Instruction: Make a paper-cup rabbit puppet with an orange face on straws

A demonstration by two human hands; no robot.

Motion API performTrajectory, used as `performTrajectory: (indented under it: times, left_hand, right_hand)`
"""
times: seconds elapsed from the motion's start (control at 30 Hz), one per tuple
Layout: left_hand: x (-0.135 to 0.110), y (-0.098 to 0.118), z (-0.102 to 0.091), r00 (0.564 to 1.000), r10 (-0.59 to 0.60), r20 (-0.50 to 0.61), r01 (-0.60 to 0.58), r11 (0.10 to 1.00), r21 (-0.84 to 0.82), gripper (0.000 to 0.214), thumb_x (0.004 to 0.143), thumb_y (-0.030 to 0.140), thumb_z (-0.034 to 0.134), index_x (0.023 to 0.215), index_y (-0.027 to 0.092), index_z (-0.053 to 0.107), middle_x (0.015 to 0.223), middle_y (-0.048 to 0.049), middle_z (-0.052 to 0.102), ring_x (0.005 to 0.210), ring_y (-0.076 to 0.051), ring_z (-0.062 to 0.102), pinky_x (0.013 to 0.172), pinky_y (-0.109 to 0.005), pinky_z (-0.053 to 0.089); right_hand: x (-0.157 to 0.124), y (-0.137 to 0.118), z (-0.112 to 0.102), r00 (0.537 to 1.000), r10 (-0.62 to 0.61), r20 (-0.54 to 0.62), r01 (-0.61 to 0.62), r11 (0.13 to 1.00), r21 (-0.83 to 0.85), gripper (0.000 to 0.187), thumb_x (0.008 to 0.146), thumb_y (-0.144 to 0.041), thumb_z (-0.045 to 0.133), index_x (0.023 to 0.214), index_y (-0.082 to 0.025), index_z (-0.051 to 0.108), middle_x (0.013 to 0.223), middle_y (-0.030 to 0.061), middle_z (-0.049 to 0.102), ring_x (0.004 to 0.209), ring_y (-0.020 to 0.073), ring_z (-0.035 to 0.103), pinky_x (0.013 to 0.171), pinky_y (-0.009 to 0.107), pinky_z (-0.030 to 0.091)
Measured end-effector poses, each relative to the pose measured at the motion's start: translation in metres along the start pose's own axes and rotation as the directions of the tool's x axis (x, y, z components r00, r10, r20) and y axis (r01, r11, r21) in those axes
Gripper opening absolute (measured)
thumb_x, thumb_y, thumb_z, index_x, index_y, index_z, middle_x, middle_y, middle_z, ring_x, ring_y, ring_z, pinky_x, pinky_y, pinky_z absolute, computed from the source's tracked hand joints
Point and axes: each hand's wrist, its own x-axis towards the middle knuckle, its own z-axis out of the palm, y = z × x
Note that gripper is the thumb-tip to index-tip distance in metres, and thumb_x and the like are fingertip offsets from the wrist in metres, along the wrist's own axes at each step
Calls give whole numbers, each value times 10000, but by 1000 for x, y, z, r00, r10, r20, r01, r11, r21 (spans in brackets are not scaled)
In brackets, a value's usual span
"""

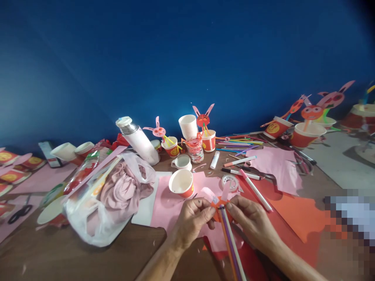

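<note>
Between my two hands is an orange paper rabbit head (217, 217) with pink paper ears (209, 194) at its top. My left hand (190, 220) pinches its left side between thumb and fingers. At the right side, my right hand (252, 219) has its fingertips closed on the same cutout. Several thin coloured sticks (231, 248), orange, purple and pale, lie against its back and run down toward me. Just beyond the ears lies a roll of clear tape (230, 182). A white-lined paper cup (181, 188) stands past my left hand.
Pink paper (164, 203) and red paper (304, 234) cover the table around my hands. Left are a plastic bag with cloth (125, 187) and a flask (140, 144). Markers (254, 189) and loose sticks (240, 146) lie right. Rabbit-topped cups (208, 140) line the blue wall.
</note>
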Motion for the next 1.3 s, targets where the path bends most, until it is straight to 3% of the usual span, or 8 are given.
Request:
performTrajectory:
  times: [0.3,0.5,0.7,0.9,1.0,1.1,1.17,1.3]
  left_hand:
    - [1,-3,3,996,-52,76,56,997,-58,353,688,441,640,675,89,620,554,-20,574,466,-85,501,495,-214,394]
    - [2,-5,5,998,-19,67,24,997,-71,308,668,389,677,626,86,639,558,-36,595,475,-90,505,485,-213,391]
    - [5,-11,4,998,-42,38,48,984,-174,308,645,380,700,615,82,629,540,-33,589,441,-76,496,443,-194,375]
    - [4,-7,4,999,35,18,-34,996,-84,295,696,367,659,644,80,613,579,-33,582,473,-81,490,463,-204,380]
    - [5,-5,6,998,66,-19,-67,997,-48,287,710,365,647,660,86,603,581,-22,578,465,-73,488,475,-204,378]
    - [4,-4,9,996,78,-53,-78,997,-1,350,687,439,644,677,91,611,576,-22,578,454,-76,484,460,-208,386]
    - [0,-3,12,985,105,-134,-100,994,39,411,645,494,654,747,97,629,619,-41,601,487,-100,510,449,-214,401]
    - [-12,-4,30,902,279,-329,-243,959,147,481,662,487,642,994,140,619,936,-122,652,814,-208,602,647,-269,478]
  right_hand:
    - [1,-2,-1,998,55,-20,-55,998,-30,371,809,-471,446,584,-177,459,532,-27,448,516,113,426,488,226,352]
    - [1,-5,0,999,32,29,-37,986,163,372,799,-498,479,607,-180,470,534,-24,503,503,108,467,493,221,383]
    - [2,-5,0,992,84,95,-111,936,333,400,780,-533,495,602,-175,486,516,-31,480,494,105,458,496,222,382]
    - [2,-7,-2,997,-22,72,-9,914,405,403,803,-523,456,642,-160,524,576,-10,517,539,113,472,554,243,394]
    - [-2,-13,-1,997,-44,69,26,972,234,319,757,-467,538,691,-155,548,616,5,557,589,141,512,560,252,405]
    - [-6,-20,-2,995,-79,-61,76,996,-49,308,774,-414,512,600,-160,522,566,-5,513,574,138,479,540,246,391]
    - [-7,-23,-5,981,-121,-149,96,982,-162,338,792,-421,478,558,-176,476,533,-15,476,541,131,456,514,241,382]
    - [-6,-19,-11,922,-276,-271,160,910,-383,336,817,-413,469,566,-190,475,521,-19,495,500,126,467,482,234,373]
